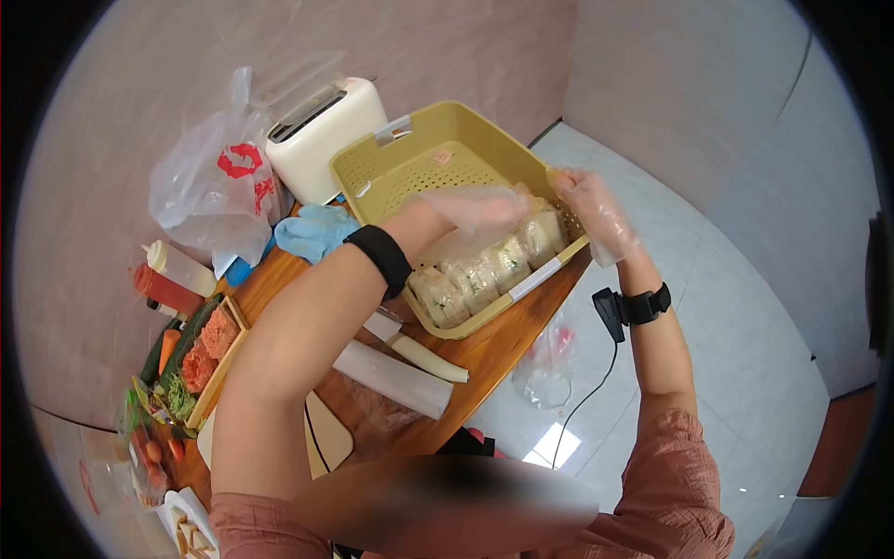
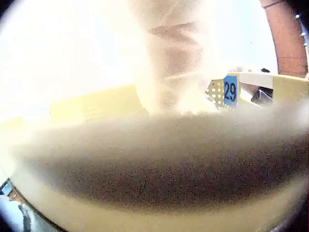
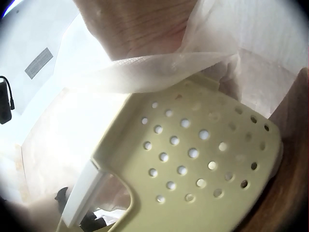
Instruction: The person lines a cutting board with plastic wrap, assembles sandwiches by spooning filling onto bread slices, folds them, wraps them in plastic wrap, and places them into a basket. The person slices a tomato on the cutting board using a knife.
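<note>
A yellow-green perforated plastic basket [image 1: 484,140] stands at the table's corner. Along its near side sit several plastic-wrapped sandwiches [image 1: 510,264] with green bits in the filling. My left hand [image 1: 489,210], in a loose clear plastic glove, reaches into the basket at the far end of the sandwich row; I cannot tell whether its fingers grip a sandwich. My right hand [image 1: 596,210], gloved too, holds the basket's right corner with fingers bent over the rim. In the right wrist view the basket's holed wall [image 3: 193,150] lies beneath the glove cuff [image 3: 149,72].
A white toaster [image 1: 326,140] and a plastic bag [image 1: 209,177] stand behind. A blue cloth [image 1: 317,231], a knife handle [image 1: 428,359] and a film roll [image 1: 396,380] lie left of the basket. Sauce bottles [image 1: 168,289] and a vegetable tray [image 1: 223,359] are farther left.
</note>
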`<control>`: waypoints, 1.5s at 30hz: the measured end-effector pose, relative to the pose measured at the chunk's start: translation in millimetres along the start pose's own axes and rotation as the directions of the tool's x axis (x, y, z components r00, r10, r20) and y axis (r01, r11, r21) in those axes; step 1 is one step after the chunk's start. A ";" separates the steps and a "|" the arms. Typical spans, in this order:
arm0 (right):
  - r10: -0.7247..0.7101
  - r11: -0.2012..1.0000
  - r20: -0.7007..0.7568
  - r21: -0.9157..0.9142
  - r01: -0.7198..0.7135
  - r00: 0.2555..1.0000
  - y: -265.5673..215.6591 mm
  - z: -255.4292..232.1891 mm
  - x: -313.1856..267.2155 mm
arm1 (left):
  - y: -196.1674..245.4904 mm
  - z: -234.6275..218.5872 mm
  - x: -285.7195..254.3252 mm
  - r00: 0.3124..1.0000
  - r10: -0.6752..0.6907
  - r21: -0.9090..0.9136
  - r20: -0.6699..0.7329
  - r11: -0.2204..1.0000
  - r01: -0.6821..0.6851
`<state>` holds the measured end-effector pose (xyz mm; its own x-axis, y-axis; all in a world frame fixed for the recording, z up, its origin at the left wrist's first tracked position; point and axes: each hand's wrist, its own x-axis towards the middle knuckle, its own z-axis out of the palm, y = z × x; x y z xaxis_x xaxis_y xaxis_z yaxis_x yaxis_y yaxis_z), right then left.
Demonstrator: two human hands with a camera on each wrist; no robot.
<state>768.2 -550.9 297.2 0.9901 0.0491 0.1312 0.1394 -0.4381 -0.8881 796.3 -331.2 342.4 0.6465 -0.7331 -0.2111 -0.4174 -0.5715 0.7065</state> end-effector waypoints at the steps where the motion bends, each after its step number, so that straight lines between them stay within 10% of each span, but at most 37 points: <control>1: 0.005 1.000 0.003 0.027 -0.005 1.000 -1.7 0.0 -0.6 | 6.0 -3.1 -2.6 0.999 0.039 0.042 0.035 0.998 -0.040; 9: -0.230 0.966 -0.009 -0.121 0.227 0.973 -5.4 -3.2 -4.8 | 47.9 -20.2 -15.3 0.996 -0.081 0.040 0.039 0.996 0.080; 14: 0.050 0.998 -0.022 -0.035 -0.051 0.998 -15.3 -3.9 -6.7 | 33.5 -10.9 -1.2 0.998 0.040 0.283 0.040 0.958 -0.050; 25: -0.043 0.997 -0.042 -0.067 0.040 0.998 -11.3 0.0 -4.3 | 29.1 9.4 6.8 0.993 -0.114 -0.063 0.035 0.991 0.117; 31: -0.036 0.997 0.007 -0.073 0.036 0.999 -10.8 -4.8 -2.7 | 37.8 -4.1 -7.5 0.988 0.023 0.204 0.155 0.977 -0.055; 45: -0.203 0.979 -0.010 -0.003 0.203 0.979 19.2 -0.9 4.9 | 57.9 -62.7 -88.6 0.958 0.207 0.084 -0.198 0.977 -0.194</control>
<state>775.8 -559.9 281.2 0.9411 0.1276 0.3133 0.3373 -0.4221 -0.8414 754.9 -276.2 444.3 0.6593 -0.7479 0.0776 -0.5869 -0.4474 0.6748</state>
